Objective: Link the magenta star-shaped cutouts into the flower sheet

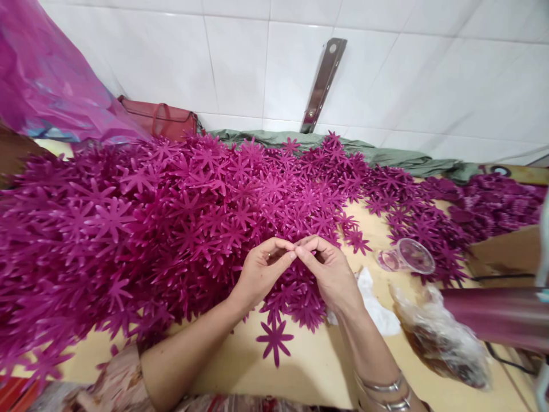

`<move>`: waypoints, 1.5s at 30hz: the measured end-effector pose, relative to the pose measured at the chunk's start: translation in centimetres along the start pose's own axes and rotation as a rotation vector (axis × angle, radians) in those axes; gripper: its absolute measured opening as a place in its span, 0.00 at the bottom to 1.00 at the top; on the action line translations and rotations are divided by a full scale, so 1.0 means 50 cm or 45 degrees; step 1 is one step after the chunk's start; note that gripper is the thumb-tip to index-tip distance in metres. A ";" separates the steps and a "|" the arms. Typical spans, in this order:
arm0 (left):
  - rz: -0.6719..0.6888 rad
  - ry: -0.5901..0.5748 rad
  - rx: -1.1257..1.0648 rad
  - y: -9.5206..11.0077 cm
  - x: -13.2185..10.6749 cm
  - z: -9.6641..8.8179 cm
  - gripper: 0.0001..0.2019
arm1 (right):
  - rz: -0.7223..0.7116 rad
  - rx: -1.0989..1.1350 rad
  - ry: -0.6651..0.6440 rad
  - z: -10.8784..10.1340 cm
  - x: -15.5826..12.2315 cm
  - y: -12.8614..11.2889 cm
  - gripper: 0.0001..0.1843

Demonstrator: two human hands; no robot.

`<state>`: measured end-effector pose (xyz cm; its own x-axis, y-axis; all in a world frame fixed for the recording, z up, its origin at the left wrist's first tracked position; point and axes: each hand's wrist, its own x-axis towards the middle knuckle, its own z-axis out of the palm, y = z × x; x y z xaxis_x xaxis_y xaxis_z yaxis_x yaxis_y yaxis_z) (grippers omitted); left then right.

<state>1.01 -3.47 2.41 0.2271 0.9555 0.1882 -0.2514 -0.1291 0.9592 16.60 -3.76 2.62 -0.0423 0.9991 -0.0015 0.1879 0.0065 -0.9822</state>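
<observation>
My left hand [266, 264] and my right hand [322, 262] meet at their fingertips above the front of a large heap of magenta star-shaped flower pieces [240, 212]. Thumb and forefinger are pinched together on each hand. Whatever lies between the fingertips, if anything, is too small to make out. Just below the hands, a single magenta flower piece [275, 341] rests on the pale table [317, 366]. Metal bracelets [388, 392] circle my right wrist.
To the right lie a clear plastic cup [414, 256] on its side, a white tissue [377, 303] and a plastic bag with brown contents [441, 335]. A red handbag [160, 119] and green cloth [412, 157] sit by the tiled wall. A pink plastic sack [55, 80] stands at left.
</observation>
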 end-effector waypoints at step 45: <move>0.236 0.147 0.328 -0.001 0.000 -0.006 0.11 | 0.073 0.194 0.198 0.004 0.001 0.000 0.41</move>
<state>0.73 -3.41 2.31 0.0878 0.9315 0.3530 -0.0290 -0.3518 0.9356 16.39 -3.72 2.59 0.1185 0.9921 -0.0408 0.0349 -0.0452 -0.9984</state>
